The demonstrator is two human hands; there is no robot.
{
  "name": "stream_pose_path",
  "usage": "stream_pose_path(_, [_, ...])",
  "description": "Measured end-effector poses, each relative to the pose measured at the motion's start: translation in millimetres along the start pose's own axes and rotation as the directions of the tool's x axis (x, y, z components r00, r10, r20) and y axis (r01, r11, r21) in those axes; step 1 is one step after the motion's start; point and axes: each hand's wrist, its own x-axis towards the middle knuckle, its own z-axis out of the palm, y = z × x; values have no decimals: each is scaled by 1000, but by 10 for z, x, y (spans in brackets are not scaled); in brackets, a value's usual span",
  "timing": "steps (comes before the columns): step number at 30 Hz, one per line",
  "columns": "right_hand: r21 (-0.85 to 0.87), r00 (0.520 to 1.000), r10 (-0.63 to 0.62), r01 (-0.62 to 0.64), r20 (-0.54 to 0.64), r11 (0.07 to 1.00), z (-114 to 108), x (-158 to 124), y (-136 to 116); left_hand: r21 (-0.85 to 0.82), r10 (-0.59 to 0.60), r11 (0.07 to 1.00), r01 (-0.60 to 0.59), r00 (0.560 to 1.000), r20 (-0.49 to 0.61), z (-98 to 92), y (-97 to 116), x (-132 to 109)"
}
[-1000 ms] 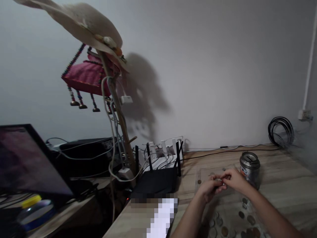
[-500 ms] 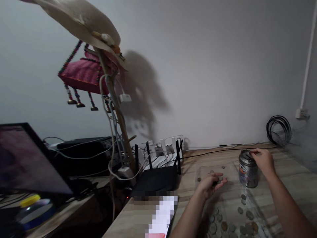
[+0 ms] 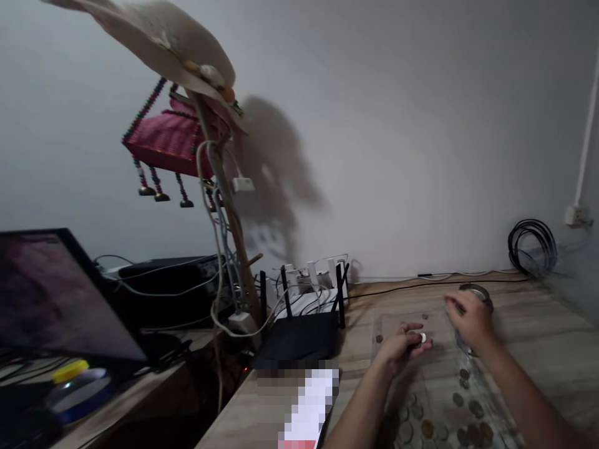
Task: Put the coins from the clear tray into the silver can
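Note:
My left hand (image 3: 401,346) is palm up over a clear plastic sheet, fingers curled round coins. A bright coin (image 3: 422,338) shows at its fingertips. To its right, my right hand (image 3: 472,318) hangs in the air with bent, slightly parted fingers and no coin visible in them. Behind that hand stands a metal can (image 3: 478,290), mostly hidden, with its top rim showing. Loose silver and copper-coloured coins (image 3: 427,428) lie on the plastic sheet (image 3: 388,321) below my hands.
A black router (image 3: 299,340) with antennas stands left of my hands, beside a phone-like slab (image 3: 311,405) with a blurred screen. Coiled black cable (image 3: 531,246) rests by the wall. Further left are a monitor (image 3: 70,299), a yellow-capped jar (image 3: 77,393) and a wooden stand (image 3: 234,231) with hat and pink bag.
My right hand has left the top of the can and moved left and slightly down towards my left hand. A bright coin now shows in my left hand. The view has shifted slightly.

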Motion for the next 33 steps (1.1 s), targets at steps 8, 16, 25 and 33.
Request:
stream_pose_path(8, [167, 860, 19, -120, 509, 979, 407, -186, -292, -40, -11, 999, 12, 1000, 15, -11, 13, 19])
stream_pose_path(16, [-235, 946, 234, -286, -225, 929, -269, 137, 306, -175, -118, 978, 110, 992, -40, 19, 75, -22])
stream_pose_path(25, [-298, 886, 454, -460, -93, 836, -270, 156, 550, -167, -97, 982, 87, 994, -51, -38, 54, 26])
stream_pose_path(33, [-295, 913, 383, -408, -141, 864, -271, 133, 553, -131, -27, 991, 11, 993, -116, -32, 40, 31])
